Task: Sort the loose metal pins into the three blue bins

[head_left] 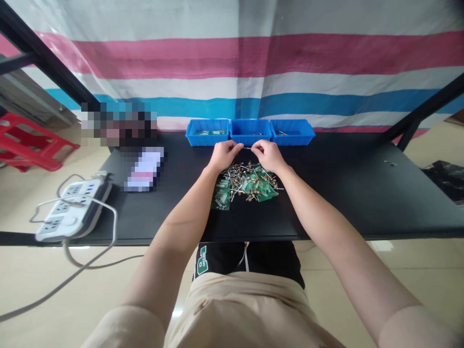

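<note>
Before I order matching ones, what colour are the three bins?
Blue bins, clearest in the head view.

held pc. [247,148] too sm. to id

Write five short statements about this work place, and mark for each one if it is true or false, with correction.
1. Three blue bins stand in a row at the far side of the table. True.
2. The red stool stands on the right. False: the red stool is on the left.
3. The left hand and the right hand hold one thin piece. True.
4. The pile of small parts lies behind the blue bins. False: the pile of small parts lies in front of them.
5. The power strip is at the left end of the table. True.
</note>
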A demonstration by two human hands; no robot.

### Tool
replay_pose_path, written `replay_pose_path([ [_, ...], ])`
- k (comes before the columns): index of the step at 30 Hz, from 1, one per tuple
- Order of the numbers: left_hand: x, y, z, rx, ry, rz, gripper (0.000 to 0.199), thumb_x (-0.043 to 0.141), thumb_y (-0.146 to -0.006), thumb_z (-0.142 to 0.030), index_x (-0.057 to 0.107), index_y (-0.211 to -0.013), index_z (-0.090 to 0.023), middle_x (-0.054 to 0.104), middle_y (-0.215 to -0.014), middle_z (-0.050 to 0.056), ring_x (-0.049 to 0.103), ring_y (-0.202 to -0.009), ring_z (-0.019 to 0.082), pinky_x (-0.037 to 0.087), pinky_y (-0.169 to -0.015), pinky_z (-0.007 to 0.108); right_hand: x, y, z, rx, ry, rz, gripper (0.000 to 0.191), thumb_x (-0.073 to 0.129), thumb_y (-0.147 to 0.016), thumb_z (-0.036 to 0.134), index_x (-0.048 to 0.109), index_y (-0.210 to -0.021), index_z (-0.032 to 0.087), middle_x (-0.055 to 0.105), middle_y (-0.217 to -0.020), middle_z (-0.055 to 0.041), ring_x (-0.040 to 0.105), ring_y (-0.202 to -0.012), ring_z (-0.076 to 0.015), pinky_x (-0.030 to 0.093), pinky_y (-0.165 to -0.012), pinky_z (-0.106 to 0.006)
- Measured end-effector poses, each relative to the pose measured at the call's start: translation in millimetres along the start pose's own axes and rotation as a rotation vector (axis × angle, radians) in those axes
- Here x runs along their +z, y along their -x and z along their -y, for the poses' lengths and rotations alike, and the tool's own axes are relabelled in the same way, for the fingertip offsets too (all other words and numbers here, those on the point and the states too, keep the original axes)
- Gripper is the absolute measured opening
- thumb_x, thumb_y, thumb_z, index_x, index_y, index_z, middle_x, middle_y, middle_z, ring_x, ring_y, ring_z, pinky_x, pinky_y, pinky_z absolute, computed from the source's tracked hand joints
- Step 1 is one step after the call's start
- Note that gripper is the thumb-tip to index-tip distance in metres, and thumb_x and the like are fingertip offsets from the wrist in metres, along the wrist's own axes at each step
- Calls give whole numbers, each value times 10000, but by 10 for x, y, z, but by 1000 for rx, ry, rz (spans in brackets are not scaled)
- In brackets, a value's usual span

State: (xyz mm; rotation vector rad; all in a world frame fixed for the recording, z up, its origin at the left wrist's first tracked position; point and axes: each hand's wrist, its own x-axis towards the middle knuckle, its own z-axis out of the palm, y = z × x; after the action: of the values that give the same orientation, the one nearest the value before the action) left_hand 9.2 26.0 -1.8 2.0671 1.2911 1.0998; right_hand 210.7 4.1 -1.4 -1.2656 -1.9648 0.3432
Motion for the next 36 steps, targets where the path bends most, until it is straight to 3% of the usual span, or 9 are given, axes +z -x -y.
replay_pose_path([
  [3,-1,-7,13,-11,17,-32,484,519,-918,-568,622,-660,-172,640,-611,16,526,-586,146,387,-601,286,-9,-9,-74,29,40,-78,176,517,-926,284,646,-868,180,720,-878,-88,647,-801,-211,504,-783,-327],
  [9,4,-15,43,-34,35,-46,488,491,-916,-583,622,-675,-180,642,-622,20,529,-589,148,382,-603,286,-83,-45,-287,212,203,-399,222,450,-962,306,620,-887,184,713,-892,-121,666,-847,-243,517,-846,-371],
  [14,4,-11,42,-27,24,-34,468,489,-913,-561,615,-668,-183,638,-621,26,533,-597,157,378,-606,292,-162,-54,-436,381,229,-530,180,463,-938,271,595,-877,164,702,-889,-146,668,-893,-275,500,-897,-417],
  [22,10,-16,58,-35,11,-11,451,502,-934,-527,626,-682,-174,639,-617,21,557,-613,159,398,-642,294,-153,-52,-519,451,222,-581,212,477,-946,309,600,-855,162,692,-843,-143,659,-852,-276,505,-885,-447],
  [36,0,-8,49,-26,-14,-2,433,525,-939,-491,649,-678,-169,648,-614,19,547,-588,152,389,-613,290,-192,-45,-378,468,177,-551,169,543,-895,318,540,-772,202,704,-816,-120,675,-824,-273,500,-889,-425],
])
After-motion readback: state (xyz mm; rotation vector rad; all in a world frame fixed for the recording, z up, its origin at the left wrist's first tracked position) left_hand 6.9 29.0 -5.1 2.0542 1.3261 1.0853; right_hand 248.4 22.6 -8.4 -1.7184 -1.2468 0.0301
